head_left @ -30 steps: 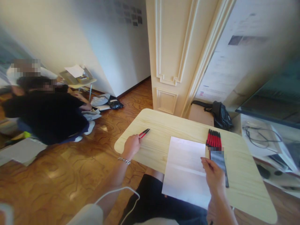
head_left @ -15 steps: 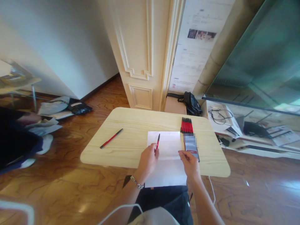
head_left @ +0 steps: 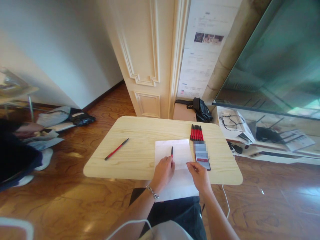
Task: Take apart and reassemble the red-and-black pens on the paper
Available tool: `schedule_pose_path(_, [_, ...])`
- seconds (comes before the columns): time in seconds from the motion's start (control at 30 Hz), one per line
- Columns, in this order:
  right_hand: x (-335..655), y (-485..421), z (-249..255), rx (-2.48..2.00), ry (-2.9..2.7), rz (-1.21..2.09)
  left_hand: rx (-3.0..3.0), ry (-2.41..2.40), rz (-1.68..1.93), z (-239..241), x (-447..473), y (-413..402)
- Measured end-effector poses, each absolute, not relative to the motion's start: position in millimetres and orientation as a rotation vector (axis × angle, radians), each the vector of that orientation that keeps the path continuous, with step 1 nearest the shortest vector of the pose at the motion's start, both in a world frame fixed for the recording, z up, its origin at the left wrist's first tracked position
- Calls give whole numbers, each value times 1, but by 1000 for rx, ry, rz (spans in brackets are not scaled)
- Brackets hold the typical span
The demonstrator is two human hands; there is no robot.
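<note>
My left hand (head_left: 163, 171) is closed around a red pen (head_left: 172, 151) with a black end, which points away from me over a white sheet of paper (head_left: 175, 186). The fingers hide most of that pen. At the sheet's right edge, my right hand (head_left: 200, 175) has its fingertips pinched together; I cannot make out what is between them. A phone (head_left: 202, 156) with a lit screen lies just beyond the right hand. Several red and black pens (head_left: 197, 132) lie side by side above the phone. Another red pen (head_left: 116, 149) rests alone on the left.
These things lie on a pale wooden table (head_left: 140, 128) with rounded corners. A black bag (head_left: 200, 108) sits behind it. To the right, a low cabinet holds a cable (head_left: 231, 121) and a router (head_left: 268, 134). Another person (head_left: 17, 153) is at the far left.
My left hand has moved right and slightly toward me with the pen, which now stands more straight ahead. The right hand remains pinched near the sheet's edge. The whole view has shifted slightly.
</note>
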State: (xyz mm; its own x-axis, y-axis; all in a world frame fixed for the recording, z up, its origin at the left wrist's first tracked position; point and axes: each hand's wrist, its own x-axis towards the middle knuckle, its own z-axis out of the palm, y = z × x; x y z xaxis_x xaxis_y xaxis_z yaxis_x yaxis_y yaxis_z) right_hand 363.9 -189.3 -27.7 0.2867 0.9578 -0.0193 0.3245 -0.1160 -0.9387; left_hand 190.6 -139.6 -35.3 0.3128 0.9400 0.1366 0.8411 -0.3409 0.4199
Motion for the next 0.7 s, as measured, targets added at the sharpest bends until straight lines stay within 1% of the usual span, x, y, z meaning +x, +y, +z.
schedule_pose_path(0.13, [361, -187, -28, -1631, -1229, 866, 2244, 1577, 595, -31, 186, -140])
schedule_pose_path(0.33, [351, -185, -26, -1634, -1324, 848, 2080, 1516, 820, -25, 160, -143])
schedule_pose_path(0.5, [338, -184, -25, -1659, -1433, 812, 1925, 1594, 999, -34, 126, -152])
schedule_pose_path(0.7, [327, -173, -23, -1733, -1574, 725, 1861, 1612, 1032, -45, 110, -161])
